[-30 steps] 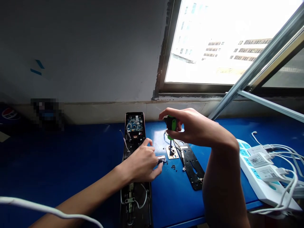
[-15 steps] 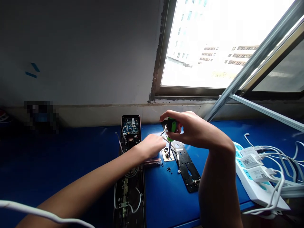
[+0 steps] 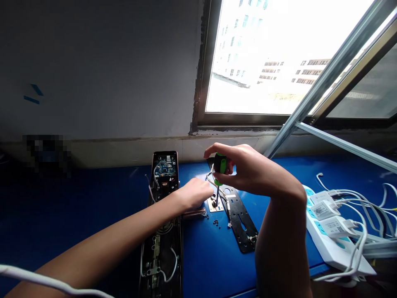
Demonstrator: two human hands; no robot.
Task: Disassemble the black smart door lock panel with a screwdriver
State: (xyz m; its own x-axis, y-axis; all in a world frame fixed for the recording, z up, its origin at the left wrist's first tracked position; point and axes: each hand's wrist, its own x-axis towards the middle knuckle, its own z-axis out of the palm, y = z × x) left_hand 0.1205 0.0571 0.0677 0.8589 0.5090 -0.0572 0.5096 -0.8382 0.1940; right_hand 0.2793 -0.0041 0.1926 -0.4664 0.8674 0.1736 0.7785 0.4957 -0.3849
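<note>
My right hand is wrapped round the green and black handle of a screwdriver, which points down. Its tip meets a small metal plate with a round part on it. At that plate's left edge is my left hand, its fingers curled; what they grip, if anything, is hidden. Several tiny dark screws lie just below the plate. A black panel with cut-outs lies to the right, a white cable running over its edge. Left of the hands stretches a long open housing, with a blue circuit board inside.
A plastic-wrapped copper-coloured piece lies beside the housing. At right, a white power strip holds several plugged chargers with tangled cables. A metal bar slants before the window. A white cable crosses the lower left.
The view has shifted slightly, so the scene sits a little further left. Both hands keep their places at the small plate, and the screwdriver stays upright on it.
</note>
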